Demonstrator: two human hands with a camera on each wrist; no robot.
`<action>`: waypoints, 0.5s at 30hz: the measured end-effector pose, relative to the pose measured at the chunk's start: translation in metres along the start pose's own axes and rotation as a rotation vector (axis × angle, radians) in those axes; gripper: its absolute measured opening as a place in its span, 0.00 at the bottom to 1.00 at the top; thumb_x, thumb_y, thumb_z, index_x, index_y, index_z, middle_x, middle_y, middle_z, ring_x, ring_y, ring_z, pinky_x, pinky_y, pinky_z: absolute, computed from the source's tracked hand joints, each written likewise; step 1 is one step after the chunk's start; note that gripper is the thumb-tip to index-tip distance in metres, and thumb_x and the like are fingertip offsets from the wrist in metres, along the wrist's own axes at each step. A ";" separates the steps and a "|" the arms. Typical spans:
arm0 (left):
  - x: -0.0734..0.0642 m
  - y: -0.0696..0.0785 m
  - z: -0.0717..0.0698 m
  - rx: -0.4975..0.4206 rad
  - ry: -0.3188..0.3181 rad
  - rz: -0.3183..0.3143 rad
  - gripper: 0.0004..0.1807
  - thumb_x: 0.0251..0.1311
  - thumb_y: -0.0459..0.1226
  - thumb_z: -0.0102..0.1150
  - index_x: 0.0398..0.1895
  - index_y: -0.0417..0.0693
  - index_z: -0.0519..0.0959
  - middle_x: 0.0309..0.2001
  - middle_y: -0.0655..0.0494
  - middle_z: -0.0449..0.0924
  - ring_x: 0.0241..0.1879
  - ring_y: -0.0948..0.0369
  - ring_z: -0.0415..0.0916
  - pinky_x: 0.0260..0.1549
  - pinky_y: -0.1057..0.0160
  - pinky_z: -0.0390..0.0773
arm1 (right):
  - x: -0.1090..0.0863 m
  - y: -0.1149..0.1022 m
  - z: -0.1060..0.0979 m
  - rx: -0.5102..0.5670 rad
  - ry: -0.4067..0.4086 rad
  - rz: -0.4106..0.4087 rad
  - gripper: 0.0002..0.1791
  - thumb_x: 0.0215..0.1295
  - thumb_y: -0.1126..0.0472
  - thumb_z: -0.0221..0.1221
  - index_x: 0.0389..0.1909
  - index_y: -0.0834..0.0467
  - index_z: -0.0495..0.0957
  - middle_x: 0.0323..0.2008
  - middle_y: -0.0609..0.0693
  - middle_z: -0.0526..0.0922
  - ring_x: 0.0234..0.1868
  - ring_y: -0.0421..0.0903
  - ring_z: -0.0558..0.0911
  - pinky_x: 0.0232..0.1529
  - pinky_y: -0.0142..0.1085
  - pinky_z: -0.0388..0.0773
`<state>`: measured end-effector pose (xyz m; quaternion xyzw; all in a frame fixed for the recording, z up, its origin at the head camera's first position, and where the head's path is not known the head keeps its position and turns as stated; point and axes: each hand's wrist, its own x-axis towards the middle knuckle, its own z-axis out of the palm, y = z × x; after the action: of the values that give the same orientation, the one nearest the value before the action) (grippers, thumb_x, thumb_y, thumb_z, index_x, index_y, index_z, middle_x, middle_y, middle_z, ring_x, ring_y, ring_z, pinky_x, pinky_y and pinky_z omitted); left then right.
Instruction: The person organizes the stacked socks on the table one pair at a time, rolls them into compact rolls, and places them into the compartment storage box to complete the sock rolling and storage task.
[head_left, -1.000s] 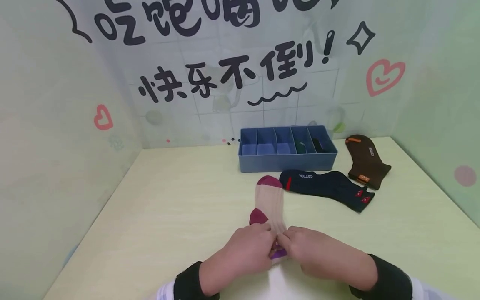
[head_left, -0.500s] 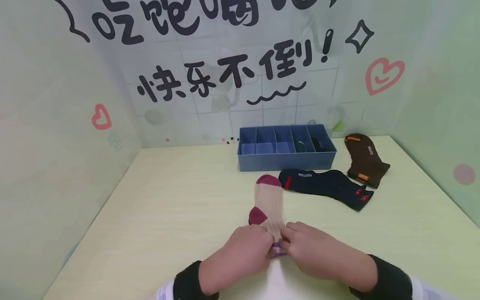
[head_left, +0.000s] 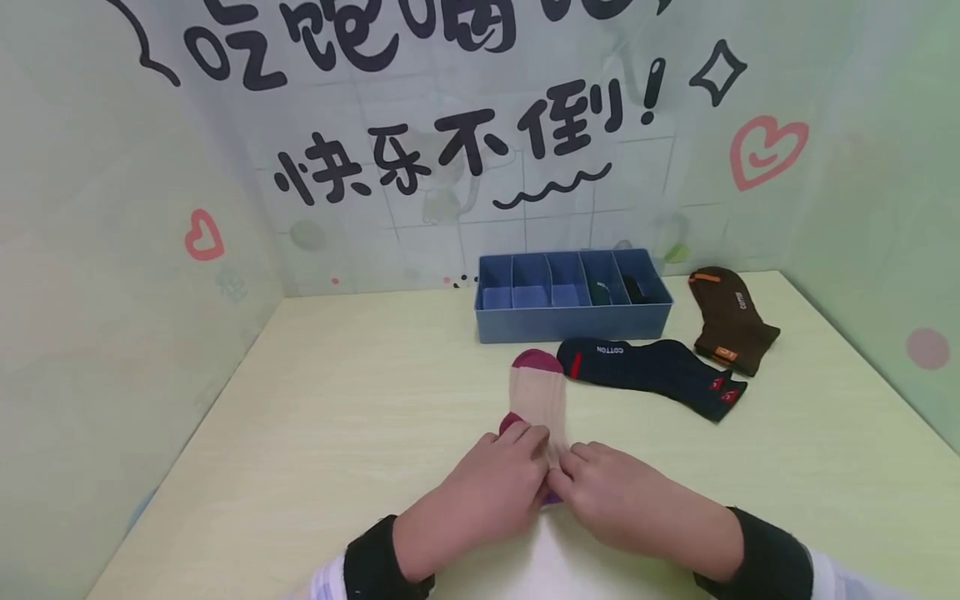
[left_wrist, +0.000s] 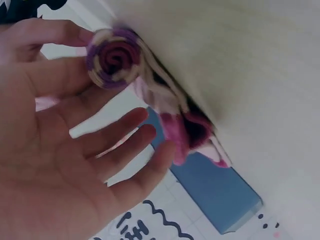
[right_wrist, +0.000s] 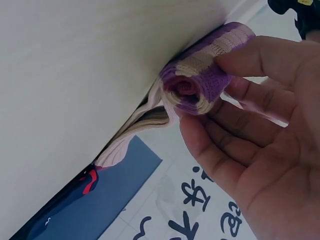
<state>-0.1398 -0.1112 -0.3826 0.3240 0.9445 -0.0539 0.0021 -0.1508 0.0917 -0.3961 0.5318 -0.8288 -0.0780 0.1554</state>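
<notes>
A pink sock [head_left: 537, 396] with dark red toe and heel lies on the table, toe toward the back. Its purple-striped cuff end is rolled into a tight coil, seen end-on in the left wrist view as a sock roll [left_wrist: 114, 57]. My left hand [head_left: 498, 479] pinches one end of this roll, its other fingers spread over the heel. At the other end, my right hand [head_left: 618, 500] holds the roll between thumb and fingers, as the rolled sock [right_wrist: 205, 70] in the right wrist view shows. From above, both hands cover most of the coil.
Behind the hands stands a blue divided box [head_left: 573, 325] with dark items in its two right compartments. A navy sock [head_left: 648, 375] lies at the pink sock's toe, touching or nearly so. Further right is a brown sock [head_left: 731, 321]. Printed curtain walls enclose the table.
My left hand has shifted slightly forward, its fingers now reaching over the heel. The hands have drawn closer together, and less of the purple cuff shows between them.
</notes>
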 end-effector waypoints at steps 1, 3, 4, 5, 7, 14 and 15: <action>0.000 -0.001 0.001 0.005 -0.011 0.002 0.16 0.75 0.51 0.58 0.56 0.56 0.87 0.57 0.58 0.82 0.57 0.60 0.77 0.43 0.60 0.83 | 0.001 0.001 -0.001 0.028 -0.010 0.010 0.18 0.67 0.55 0.72 0.53 0.59 0.85 0.43 0.51 0.90 0.39 0.43 0.84 0.48 0.35 0.85; -0.001 -0.003 0.002 -0.004 -0.041 0.002 0.17 0.78 0.52 0.55 0.58 0.57 0.85 0.60 0.59 0.83 0.61 0.61 0.78 0.45 0.58 0.84 | 0.002 0.005 -0.002 0.111 -0.051 0.035 0.20 0.65 0.55 0.73 0.54 0.59 0.84 0.43 0.51 0.90 0.39 0.43 0.84 0.49 0.35 0.86; -0.001 -0.004 0.002 -0.015 -0.051 0.003 0.17 0.79 0.52 0.54 0.58 0.57 0.85 0.58 0.60 0.84 0.59 0.62 0.80 0.44 0.58 0.84 | 0.002 0.007 -0.002 0.165 -0.074 0.051 0.20 0.64 0.56 0.74 0.53 0.58 0.84 0.42 0.50 0.89 0.37 0.41 0.83 0.48 0.34 0.85; 0.000 -0.004 0.002 -0.034 -0.055 0.003 0.16 0.79 0.52 0.54 0.56 0.57 0.84 0.54 0.60 0.85 0.55 0.63 0.81 0.41 0.60 0.83 | 0.003 0.009 -0.002 0.223 -0.097 0.071 0.19 0.63 0.56 0.74 0.52 0.57 0.84 0.40 0.48 0.89 0.35 0.40 0.81 0.46 0.32 0.84; 0.000 -0.005 0.001 -0.064 -0.042 0.002 0.14 0.79 0.51 0.54 0.51 0.55 0.84 0.47 0.61 0.86 0.46 0.64 0.83 0.36 0.63 0.81 | 0.004 0.014 -0.002 0.338 -0.130 0.113 0.15 0.63 0.58 0.73 0.49 0.54 0.84 0.36 0.46 0.86 0.32 0.37 0.76 0.42 0.30 0.82; 0.002 -0.005 -0.001 -0.092 -0.023 0.015 0.15 0.75 0.52 0.62 0.46 0.51 0.82 0.34 0.60 0.83 0.29 0.67 0.74 0.29 0.69 0.75 | 0.004 0.023 -0.001 0.561 -0.173 0.222 0.12 0.67 0.58 0.72 0.50 0.51 0.90 0.36 0.43 0.83 0.34 0.34 0.72 0.41 0.28 0.80; 0.002 -0.006 -0.002 -0.083 -0.034 0.021 0.16 0.73 0.53 0.64 0.46 0.51 0.83 0.34 0.61 0.83 0.30 0.67 0.74 0.30 0.69 0.76 | 0.004 0.023 -0.001 0.535 -0.159 0.220 0.13 0.67 0.58 0.73 0.51 0.50 0.90 0.36 0.43 0.81 0.35 0.35 0.72 0.40 0.28 0.78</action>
<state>-0.1451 -0.1141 -0.3800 0.3326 0.9423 -0.0201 0.0322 -0.1718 0.0978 -0.3878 0.4530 -0.8822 0.1194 -0.0481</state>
